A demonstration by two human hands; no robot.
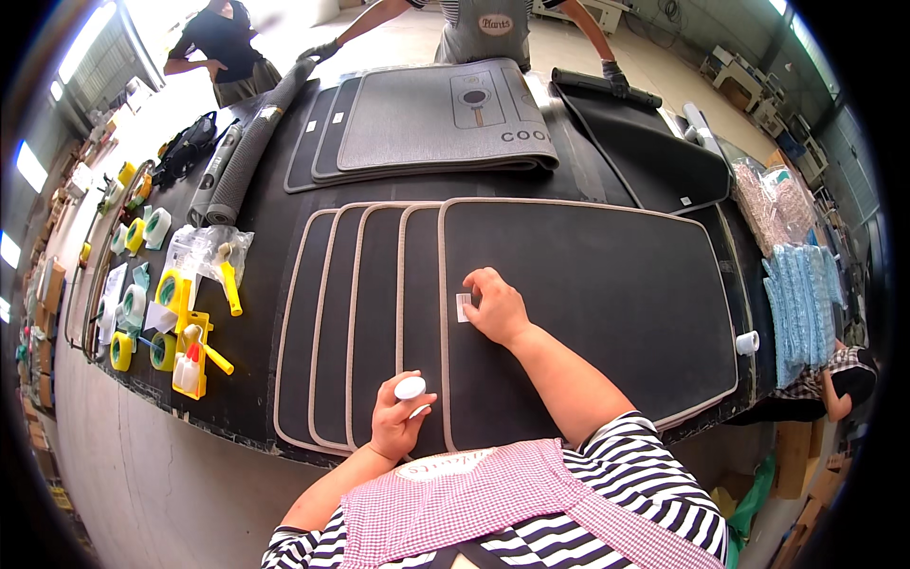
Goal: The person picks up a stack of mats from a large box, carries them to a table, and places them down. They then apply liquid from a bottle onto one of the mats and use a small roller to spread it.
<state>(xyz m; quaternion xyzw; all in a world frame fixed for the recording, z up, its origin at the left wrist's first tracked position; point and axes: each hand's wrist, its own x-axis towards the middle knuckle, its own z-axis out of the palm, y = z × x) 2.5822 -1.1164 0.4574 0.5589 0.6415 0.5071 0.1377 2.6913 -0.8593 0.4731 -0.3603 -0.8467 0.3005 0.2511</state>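
At the centre of the frame, a person's bare right hand [498,308] touches a small white rectangular label [463,308] near the left edge of a black rectangular mat with beige binding [607,294]; whether the fingers pinch it, I cannot tell. At lower centre, the left hand [396,422] grips a small white disc-shaped object [409,387]. A folded grey mat [417,119] lies at upper centre.
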